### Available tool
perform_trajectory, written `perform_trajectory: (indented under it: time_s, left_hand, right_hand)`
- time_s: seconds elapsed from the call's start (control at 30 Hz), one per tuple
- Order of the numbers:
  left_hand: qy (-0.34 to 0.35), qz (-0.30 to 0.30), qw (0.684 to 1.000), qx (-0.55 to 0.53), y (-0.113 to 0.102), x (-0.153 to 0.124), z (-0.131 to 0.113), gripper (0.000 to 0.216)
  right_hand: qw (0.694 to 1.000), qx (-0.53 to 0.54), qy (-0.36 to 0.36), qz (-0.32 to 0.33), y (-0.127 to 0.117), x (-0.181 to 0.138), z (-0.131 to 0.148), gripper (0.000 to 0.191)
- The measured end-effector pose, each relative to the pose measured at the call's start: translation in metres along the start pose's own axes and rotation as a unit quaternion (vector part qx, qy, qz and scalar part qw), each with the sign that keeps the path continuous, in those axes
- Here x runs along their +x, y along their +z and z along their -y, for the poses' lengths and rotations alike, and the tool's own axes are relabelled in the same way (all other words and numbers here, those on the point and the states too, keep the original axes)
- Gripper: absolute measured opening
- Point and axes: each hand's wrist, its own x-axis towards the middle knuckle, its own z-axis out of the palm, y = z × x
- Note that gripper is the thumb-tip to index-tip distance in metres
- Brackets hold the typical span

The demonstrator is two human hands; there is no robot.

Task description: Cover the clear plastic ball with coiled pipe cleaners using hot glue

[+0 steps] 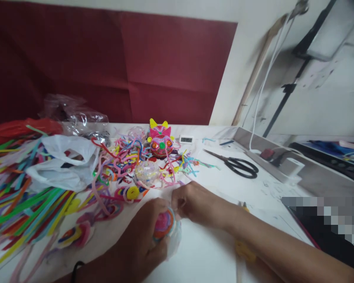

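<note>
Low over the white sheet, my left hand [149, 232] is closed around a clear ball [174, 239] partly covered with coiled pipe cleaners [164, 223]. The coil shows pink, purple and orange rings with a light blue outer ring. My right hand [190, 201] is at the ball's upper right edge, its fingers pinched together. Whatever sits between those fingertips is hidden. Behind both hands stands a colourful animal figure [161, 145] with yellow and pink ears, orange eyes and a green nose. Another clear ball [147, 172] lies in front of it.
Loose pipe cleaners [51, 210] spread over the left side, with a white plastic bag [65, 163] on them. Black-handled scissors [238, 166] lie at the right. A small digital clock [187, 139] stands at the back. A grey ledge [262, 157] carries cables and plugs.
</note>
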Motion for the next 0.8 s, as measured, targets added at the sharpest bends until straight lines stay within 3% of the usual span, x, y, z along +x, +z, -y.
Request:
perform_trajectory:
  time_s: [0.07, 0.13, 0.23, 0.43, 0.63, 0.8]
  left_hand:
    - [0.041, -0.01, 0.999, 0.002, 0.007, 0.0, 0.011, 0.059]
    - [0.077, -0.076, 0.994, 0.021, 0.014, 0.002, 0.023, 0.062]
    - [0.08, -0.09, 0.992, 0.04, 0.016, 0.004, 0.032, 0.054]
    - [0.042, -0.08, 0.99, 0.107, 0.012, -0.002, 0.037, 0.054]
    - [0.055, -0.037, 0.995, 0.075, 0.015, -0.006, 0.061, 0.05]
    - [0.049, -0.056, 0.997, 0.013, 0.008, 0.001, 0.042, 0.046]
  right_hand:
    - [1.0, -0.017, 0.001, -0.003, -0.002, 0.003, 0.003, 0.023]
    - [1.0, -0.03, -0.001, -0.006, -0.003, 0.007, 0.004, 0.03]
    - [0.999, -0.035, -0.007, -0.006, -0.002, 0.01, 0.003, 0.04]
    - [1.0, -0.021, -0.021, -0.001, 0.001, 0.009, -0.003, 0.042]
    - [0.999, -0.03, -0.034, -0.008, 0.003, 0.008, -0.004, 0.044]
    - [0.999, -0.033, -0.035, -0.011, 0.003, 0.003, -0.003, 0.041]
